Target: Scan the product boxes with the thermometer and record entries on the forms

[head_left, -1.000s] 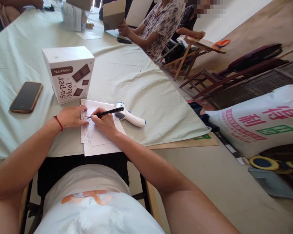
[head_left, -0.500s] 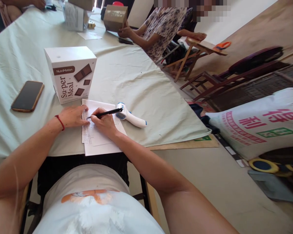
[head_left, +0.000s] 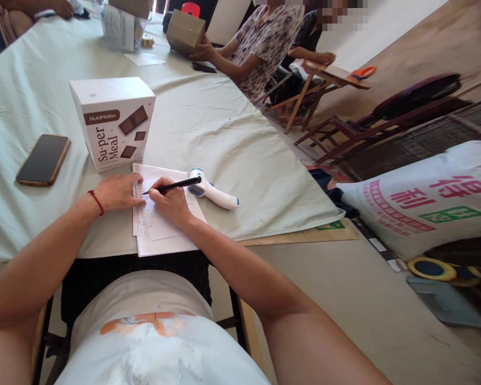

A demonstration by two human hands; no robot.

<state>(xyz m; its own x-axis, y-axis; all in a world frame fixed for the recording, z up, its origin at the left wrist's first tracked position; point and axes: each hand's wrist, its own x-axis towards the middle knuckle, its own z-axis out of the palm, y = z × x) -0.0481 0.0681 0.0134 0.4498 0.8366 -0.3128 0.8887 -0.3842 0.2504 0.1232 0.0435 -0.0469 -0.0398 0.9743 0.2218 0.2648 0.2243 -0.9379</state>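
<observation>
My right hand (head_left: pixel 170 202) is closed round a black pen (head_left: pixel 178 185), its tip on the white paper (head_left: pixel 164 246) near the left side of the sheets. Fingers spread, my left hand (head_left: pixel 118 191) lies at the paper's left edge, its thumb and fingertips on the sheets. A red cord is round that wrist. Just right of the paper lies a white and blue infrared thermometer (head_left: pixel 214 191). Behind my left hand stands a white Su-per Meal box (head_left: pixel 114 125), upright. To the left a phone (head_left: pixel 43 159) rests with its dark screen up.
A light green cloth (head_left: pixel 256 187) covers the table. Across it a person in a patterned shirt holds a cardboard box (head_left: pixel 185 33). Another person's hand (head_left: pixel 62 8) is at far left. On the right are a wooden folding chair (head_left: pixel 324 75) and a printed white sack (head_left: pixel 425 198).
The person across the table has tilted the cardboard box. My view has shifted slightly; my hands keep nearly the same place on the paper.
</observation>
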